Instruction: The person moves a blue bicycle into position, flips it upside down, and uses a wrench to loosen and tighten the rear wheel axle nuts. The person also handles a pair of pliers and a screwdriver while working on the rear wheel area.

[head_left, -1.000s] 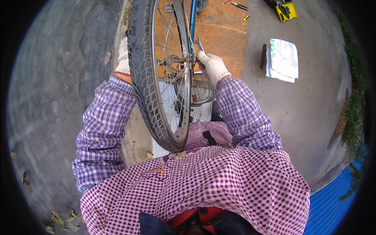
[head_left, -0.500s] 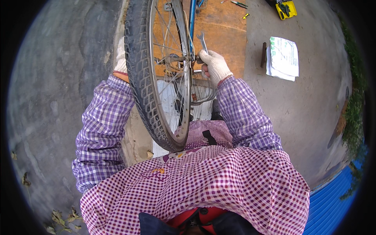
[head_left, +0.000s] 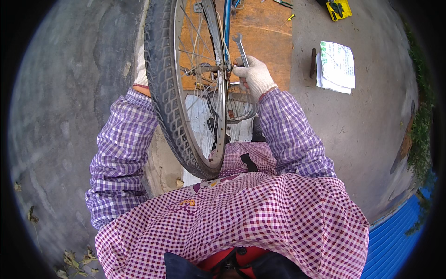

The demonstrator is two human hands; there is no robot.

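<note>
A bicycle wheel (head_left: 160, 79) with a black knobby tire stands upright in front of me. My right hand (head_left: 256, 78), in a white knit glove, is beside the wheel's hub (head_left: 208, 69). It is closed around a combination wrench (head_left: 241, 48), whose open jaw points up and away from me. The thumb and forefinger reach toward the axle end; whether they touch it I cannot make out. My left hand (head_left: 140, 74), gloved too, is at the far left side of the tire. Its fingers are hidden behind the rubber. The blue frame tube (head_left: 227, 28) runs along the wheel's right side.
Beneath the bicycle lies a brown wooden board (head_left: 267, 28). On it are green-handled pliers (head_left: 282, 3) and a small yellow tool (head_left: 291, 17). To the right sit a folded white sack (head_left: 335, 67), a rusty metal bar (head_left: 312, 63) and a yellow toolbox (head_left: 339, 10).
The wheel has shifted slightly left. The right hand's thumb and forefinger have straightened toward the axle, and the wrench stays in that hand, a little more upright.
</note>
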